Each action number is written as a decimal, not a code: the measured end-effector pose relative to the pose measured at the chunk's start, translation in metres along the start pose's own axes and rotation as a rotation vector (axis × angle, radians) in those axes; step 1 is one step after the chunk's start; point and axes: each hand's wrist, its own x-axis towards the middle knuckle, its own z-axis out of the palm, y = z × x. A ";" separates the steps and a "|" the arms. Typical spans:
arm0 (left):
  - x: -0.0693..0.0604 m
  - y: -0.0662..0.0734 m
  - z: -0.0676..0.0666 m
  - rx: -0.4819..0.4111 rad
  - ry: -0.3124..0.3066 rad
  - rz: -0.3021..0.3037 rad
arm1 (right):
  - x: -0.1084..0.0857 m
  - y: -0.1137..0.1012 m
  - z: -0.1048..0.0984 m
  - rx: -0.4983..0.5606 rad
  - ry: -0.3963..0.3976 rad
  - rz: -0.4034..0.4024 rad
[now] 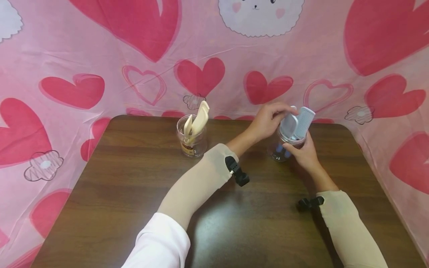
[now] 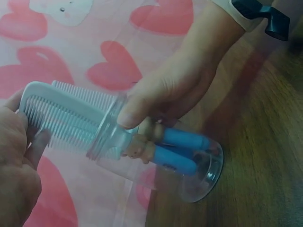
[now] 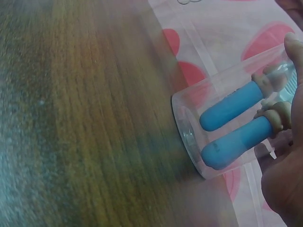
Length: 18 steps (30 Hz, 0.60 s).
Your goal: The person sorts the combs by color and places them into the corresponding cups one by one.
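Note:
A clear jar (image 1: pixel 275 149) stands at the right of the table with two pale blue combs in it. Their blue handles (image 3: pixel 235 105) point down inside, and the toothed heads stick out above the rim. My right hand (image 1: pixel 305 153) grips the jar near its rim, thumb at the front in the left wrist view. At the top, my left hand (image 1: pixel 266 121) holds the head of the left comb (image 2: pixel 66 101) between thumb and fingers. The other comb (image 1: pixel 305 121) leans to the right beside it. Part of the left fingers is hidden behind the comb.
A second clear jar (image 1: pixel 200 148) with several cream-coloured combs (image 1: pixel 200 121) stands on the left part of the brown wooden table (image 1: pixel 140 178). A pink cloth with hearts (image 1: pixel 201 48) hangs behind the table's far edge.

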 end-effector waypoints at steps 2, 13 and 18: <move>-0.002 0.000 0.000 -0.005 0.006 0.003 | 0.000 0.000 0.000 -0.010 0.000 0.000; -0.012 -0.006 0.000 -0.038 0.002 -0.040 | -0.001 0.000 -0.001 -0.030 -0.004 0.000; -0.015 -0.009 -0.002 -0.052 -0.001 -0.088 | -0.001 -0.002 0.001 -0.016 -0.009 -0.006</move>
